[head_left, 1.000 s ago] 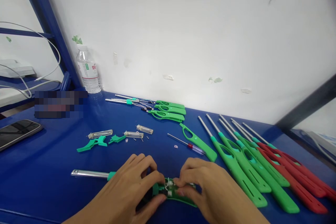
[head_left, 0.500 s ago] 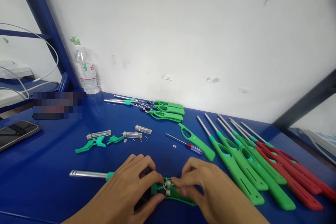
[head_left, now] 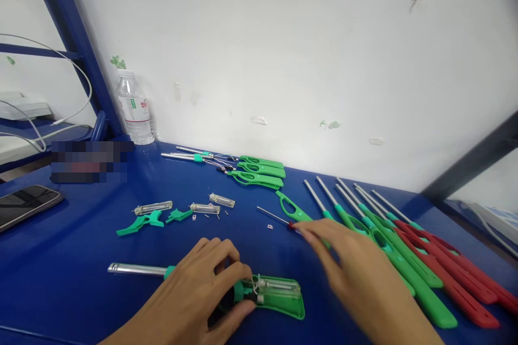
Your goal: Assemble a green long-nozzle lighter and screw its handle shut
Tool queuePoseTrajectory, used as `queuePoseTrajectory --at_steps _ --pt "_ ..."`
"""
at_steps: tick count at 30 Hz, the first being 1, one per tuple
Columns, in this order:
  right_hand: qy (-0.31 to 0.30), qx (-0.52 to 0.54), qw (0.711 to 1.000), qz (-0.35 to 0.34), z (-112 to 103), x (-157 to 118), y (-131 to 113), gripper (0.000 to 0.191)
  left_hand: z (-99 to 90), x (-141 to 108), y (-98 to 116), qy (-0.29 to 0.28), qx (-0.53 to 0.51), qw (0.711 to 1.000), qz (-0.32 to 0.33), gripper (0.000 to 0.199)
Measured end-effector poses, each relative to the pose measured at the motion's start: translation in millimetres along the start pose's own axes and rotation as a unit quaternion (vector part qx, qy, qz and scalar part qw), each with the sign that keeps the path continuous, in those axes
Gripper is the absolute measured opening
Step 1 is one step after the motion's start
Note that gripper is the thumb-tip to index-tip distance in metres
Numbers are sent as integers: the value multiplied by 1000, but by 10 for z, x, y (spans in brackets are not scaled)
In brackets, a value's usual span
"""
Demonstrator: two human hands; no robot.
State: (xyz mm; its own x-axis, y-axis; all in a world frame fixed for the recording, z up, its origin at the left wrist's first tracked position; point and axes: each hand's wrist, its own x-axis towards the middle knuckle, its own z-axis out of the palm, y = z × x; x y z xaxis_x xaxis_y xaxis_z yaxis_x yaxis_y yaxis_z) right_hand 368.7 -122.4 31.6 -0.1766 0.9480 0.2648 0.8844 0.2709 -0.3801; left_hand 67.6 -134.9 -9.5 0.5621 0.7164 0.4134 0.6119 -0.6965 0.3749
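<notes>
An opened gas lighter (head_left: 283, 310) with a green half-shell and a metal tube lies at the front of the table. My left hand (head_left: 206, 285) is closed over its middle, hiding most of the trigger area. Inside the shell's right end sits a clear fuel tank (head_left: 279, 286), with small white and black parts at its left end. My right hand (head_left: 343, 250) is at the screwdriver (head_left: 275, 216), its thumb and fingers pinching the handle near the red collar. The screwdriver's shaft points left and up; most of its handle is hidden by the hand.
Several finished-looking green and red lighters (head_left: 424, 296) lie at right. A loose green shell half (head_left: 292, 208) lies behind the screwdriver. Opened lighters (head_left: 259, 178) rest near the wall. Loose tanks (head_left: 205, 208), green trigger pieces (head_left: 141, 222) and tiny screws lie mid-left. A bottle (head_left: 135, 110) and phone (head_left: 26, 206) are left.
My right hand has left the fuel tank and moved up and right to the screwdriver, uncovering the tank in the shell. My left hand has stayed on the lighter.
</notes>
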Motion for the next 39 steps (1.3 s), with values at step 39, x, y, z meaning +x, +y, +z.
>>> queuePoseTrajectory --at_steps 39 --pt "170 -29 984 50 -121 -88 104 40 -30 -10 21 141 56 987 -50 47"
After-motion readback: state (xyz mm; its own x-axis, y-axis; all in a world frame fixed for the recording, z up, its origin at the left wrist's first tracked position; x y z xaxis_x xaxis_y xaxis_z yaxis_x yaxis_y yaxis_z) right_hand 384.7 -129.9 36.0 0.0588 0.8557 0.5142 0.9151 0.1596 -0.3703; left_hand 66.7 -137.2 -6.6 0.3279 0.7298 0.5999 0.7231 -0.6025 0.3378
